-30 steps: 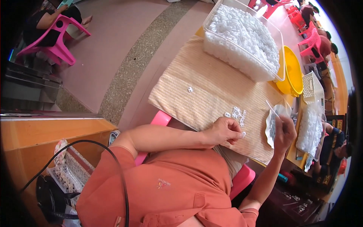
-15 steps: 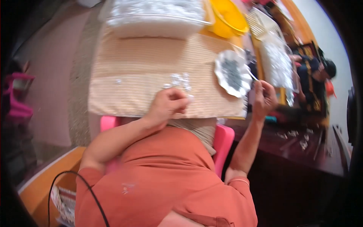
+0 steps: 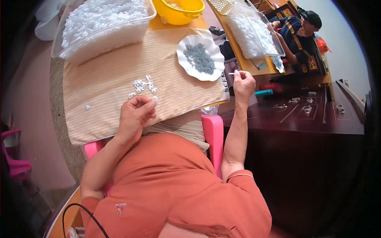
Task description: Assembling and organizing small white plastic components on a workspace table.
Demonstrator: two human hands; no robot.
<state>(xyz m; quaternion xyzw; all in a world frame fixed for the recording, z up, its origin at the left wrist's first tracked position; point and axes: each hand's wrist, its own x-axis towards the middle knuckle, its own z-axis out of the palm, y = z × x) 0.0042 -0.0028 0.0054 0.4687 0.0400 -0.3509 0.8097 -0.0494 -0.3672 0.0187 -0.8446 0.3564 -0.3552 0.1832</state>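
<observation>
My left hand (image 3: 136,115) is over the near edge of the cloth, pinching a small white plastic piece (image 3: 155,100) between thumb and fingertips. Just beyond it lies a loose cluster of small white pieces with dark holes (image 3: 139,85); a single similar piece (image 3: 87,107) sits apart to the left. My right hand (image 3: 244,86) is raised off the table's right edge, its fingers closed on a thin white stick (image 3: 231,73) that points left. Close to that stick stands a white scalloped plate (image 3: 183,63) with a heap of small grey-blue parts (image 3: 200,58).
A beige ribbed cloth (image 3: 107,71) covers the table. At the back are a clear bin of white pieces (image 3: 103,43) and a yellow basin (image 3: 178,18). Another full bin (image 3: 254,35) stands at the far right, near a seated person (image 3: 295,35). A dark panel (image 3: 293,115) lies to the right.
My view has swung, so the table appears turned and farther left. Both hands keep their hold; the white stick now lies almost level instead of slanting, and shows less of its length.
</observation>
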